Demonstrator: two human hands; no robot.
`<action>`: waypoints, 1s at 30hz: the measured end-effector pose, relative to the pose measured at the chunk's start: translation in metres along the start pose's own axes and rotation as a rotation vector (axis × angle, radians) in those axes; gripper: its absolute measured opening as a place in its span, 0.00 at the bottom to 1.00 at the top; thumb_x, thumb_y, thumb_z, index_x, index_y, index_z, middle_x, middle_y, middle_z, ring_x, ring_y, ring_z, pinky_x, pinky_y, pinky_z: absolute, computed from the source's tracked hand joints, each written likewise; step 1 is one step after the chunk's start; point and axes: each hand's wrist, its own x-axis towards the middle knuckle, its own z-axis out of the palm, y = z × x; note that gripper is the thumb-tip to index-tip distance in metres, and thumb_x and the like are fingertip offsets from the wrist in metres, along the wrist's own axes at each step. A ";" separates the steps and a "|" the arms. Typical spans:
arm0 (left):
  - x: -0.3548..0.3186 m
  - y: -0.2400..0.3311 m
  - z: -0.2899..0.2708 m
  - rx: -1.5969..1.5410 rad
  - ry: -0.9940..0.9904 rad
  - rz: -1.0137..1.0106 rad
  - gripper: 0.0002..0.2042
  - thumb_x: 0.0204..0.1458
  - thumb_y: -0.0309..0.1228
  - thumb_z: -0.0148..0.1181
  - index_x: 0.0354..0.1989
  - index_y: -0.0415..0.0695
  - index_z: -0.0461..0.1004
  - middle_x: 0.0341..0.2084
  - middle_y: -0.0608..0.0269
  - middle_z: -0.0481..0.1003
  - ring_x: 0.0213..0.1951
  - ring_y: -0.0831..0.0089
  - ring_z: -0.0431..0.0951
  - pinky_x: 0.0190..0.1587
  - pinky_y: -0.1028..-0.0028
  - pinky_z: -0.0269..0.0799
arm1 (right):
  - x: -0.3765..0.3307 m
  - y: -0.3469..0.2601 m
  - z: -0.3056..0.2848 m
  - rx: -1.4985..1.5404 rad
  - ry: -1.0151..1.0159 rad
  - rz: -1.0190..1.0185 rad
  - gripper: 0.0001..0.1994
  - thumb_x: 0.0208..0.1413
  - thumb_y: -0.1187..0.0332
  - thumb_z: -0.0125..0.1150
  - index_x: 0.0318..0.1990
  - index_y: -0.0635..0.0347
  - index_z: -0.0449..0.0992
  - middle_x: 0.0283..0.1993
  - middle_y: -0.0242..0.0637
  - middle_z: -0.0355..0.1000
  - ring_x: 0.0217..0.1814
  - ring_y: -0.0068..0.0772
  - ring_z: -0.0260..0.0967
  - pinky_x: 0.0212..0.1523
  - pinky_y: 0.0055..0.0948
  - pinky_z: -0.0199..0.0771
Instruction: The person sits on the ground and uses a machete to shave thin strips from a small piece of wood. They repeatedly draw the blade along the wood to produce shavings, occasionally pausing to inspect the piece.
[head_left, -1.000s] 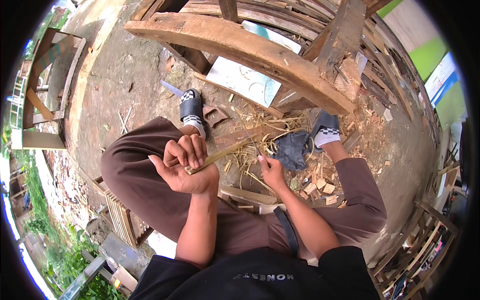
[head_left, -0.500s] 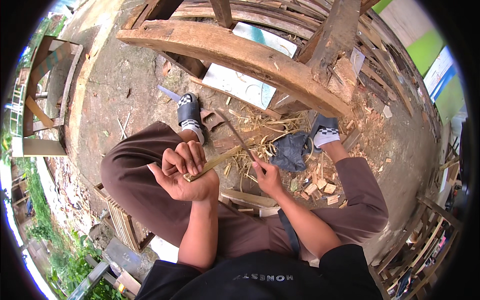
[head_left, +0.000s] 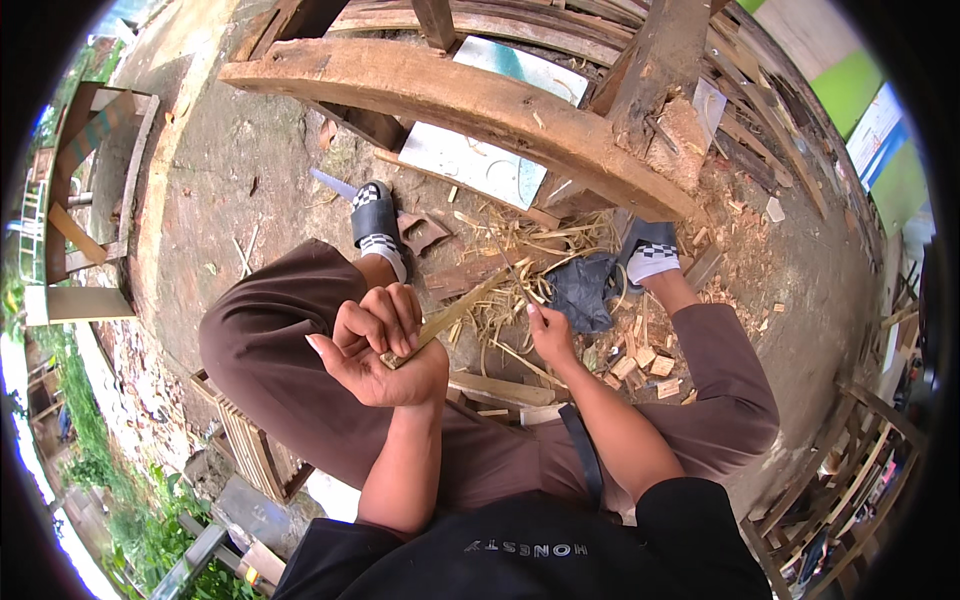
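Note:
In my left hand (head_left: 392,350) the fingers are curled round the near end of a narrow wooden strip (head_left: 447,318), bamboo-like in look. Its far end slants forward and to the right, over curly shavings (head_left: 485,232). My right hand (head_left: 551,338) is closed on a thin dark knife (head_left: 516,274), its handle hidden in the fist. The blade points forward and left, near the strip's far end. It is narrow and partly smeared, so I cannot tell whether it touches the strip.
A heavy wooden beam (head_left: 450,95) frames the work spot ahead, with a white board (head_left: 480,160) below it. A black plastic bag (head_left: 582,296) and small wood blocks (head_left: 645,358) lie between my feet. A saw blade (head_left: 333,184) rests by my left sandal (head_left: 374,222).
My right hand has moved a little right, and the knife blade now appears shorter and less far left. My left hand and the strip have shifted slightly right.

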 end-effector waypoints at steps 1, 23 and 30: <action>-0.001 -0.001 -0.002 0.002 0.002 0.011 0.30 0.68 0.54 0.28 0.17 0.49 0.57 0.09 0.70 0.57 0.14 0.78 0.53 0.20 0.78 0.47 | 0.000 0.002 0.000 -0.043 0.032 -0.065 0.19 0.67 0.56 0.53 0.58 0.55 0.76 0.42 0.58 0.77 0.49 0.55 0.77 0.43 0.38 0.76; 0.009 -0.005 0.001 0.053 0.064 0.071 0.28 0.68 0.53 0.31 0.16 0.50 0.53 0.10 0.70 0.52 0.14 0.79 0.48 0.20 0.79 0.44 | 0.000 0.044 0.010 -0.017 0.139 -0.135 0.19 0.66 0.55 0.53 0.56 0.56 0.78 0.30 0.54 0.76 0.31 0.51 0.75 0.38 0.38 0.73; 0.008 -0.006 0.001 0.064 0.078 0.071 0.28 0.68 0.52 0.31 0.16 0.50 0.53 0.10 0.70 0.52 0.14 0.79 0.49 0.19 0.79 0.45 | 0.007 0.044 0.010 -0.014 0.188 -0.048 0.18 0.65 0.55 0.54 0.55 0.54 0.78 0.25 0.47 0.74 0.28 0.43 0.73 0.35 0.38 0.71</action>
